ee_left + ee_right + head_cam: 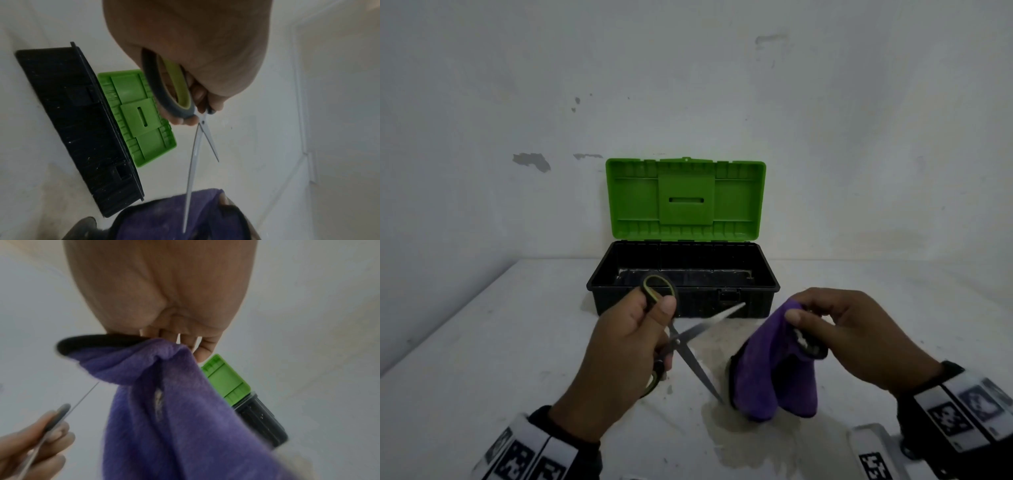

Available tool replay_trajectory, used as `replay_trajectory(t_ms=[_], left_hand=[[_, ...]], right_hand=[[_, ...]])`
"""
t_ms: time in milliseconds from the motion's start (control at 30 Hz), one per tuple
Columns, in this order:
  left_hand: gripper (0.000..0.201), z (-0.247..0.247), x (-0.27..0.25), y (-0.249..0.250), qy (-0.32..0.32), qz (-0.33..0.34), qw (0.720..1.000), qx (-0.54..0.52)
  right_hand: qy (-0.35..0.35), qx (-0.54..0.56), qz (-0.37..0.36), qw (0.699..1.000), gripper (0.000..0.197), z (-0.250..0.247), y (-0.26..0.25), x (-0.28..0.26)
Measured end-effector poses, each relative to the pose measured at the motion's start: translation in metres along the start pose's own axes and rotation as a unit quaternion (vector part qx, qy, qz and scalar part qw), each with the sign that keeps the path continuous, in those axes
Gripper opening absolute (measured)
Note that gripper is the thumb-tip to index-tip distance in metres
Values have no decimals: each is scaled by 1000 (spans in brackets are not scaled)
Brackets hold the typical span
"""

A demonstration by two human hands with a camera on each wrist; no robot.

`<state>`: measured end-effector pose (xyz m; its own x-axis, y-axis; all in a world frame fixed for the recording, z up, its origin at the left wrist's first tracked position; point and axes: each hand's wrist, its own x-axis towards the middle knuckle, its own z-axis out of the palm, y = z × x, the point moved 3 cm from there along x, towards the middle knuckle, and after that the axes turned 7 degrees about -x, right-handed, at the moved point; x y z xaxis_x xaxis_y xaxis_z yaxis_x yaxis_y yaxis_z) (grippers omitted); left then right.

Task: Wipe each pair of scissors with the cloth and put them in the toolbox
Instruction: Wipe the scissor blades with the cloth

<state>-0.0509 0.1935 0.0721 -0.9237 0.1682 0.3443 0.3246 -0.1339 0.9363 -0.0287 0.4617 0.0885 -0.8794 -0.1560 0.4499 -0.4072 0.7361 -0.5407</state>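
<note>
My left hand (640, 329) grips the grey and green handles of a pair of scissors (688, 337) above the table, blades spread wide apart. One blade points toward the toolbox; the other slants down, its tip next to the cloth's lower left edge. In the left wrist view the scissors (197, 146) hang from my fingers with the blades apart. My right hand (825, 318) pinches the top of a purple cloth (777, 373) with a black hem, which hangs down to the right of the blades. The cloth (164, 410) fills the right wrist view. The toolbox (767, 274) stands open behind both hands.
The toolbox has a black base and a green lid (685, 198) leaning back against the white wall. Its inside looks dark; I see no contents. The white table (482, 342) has a stained patch under the cloth. A white object (873, 448) lies at the bottom right edge.
</note>
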Motion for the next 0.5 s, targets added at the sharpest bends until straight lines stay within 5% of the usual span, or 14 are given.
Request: replay_trajectory(t_ms=[200, 500], left_hand=[[30, 13, 0, -16, 104, -39, 991, -80], [32, 28, 1, -28, 165, -26, 986, -13]], right_hand=[[93, 177, 104, 974, 16, 29, -13, -9], [126, 152, 86, 977, 9, 74, -46, -13]])
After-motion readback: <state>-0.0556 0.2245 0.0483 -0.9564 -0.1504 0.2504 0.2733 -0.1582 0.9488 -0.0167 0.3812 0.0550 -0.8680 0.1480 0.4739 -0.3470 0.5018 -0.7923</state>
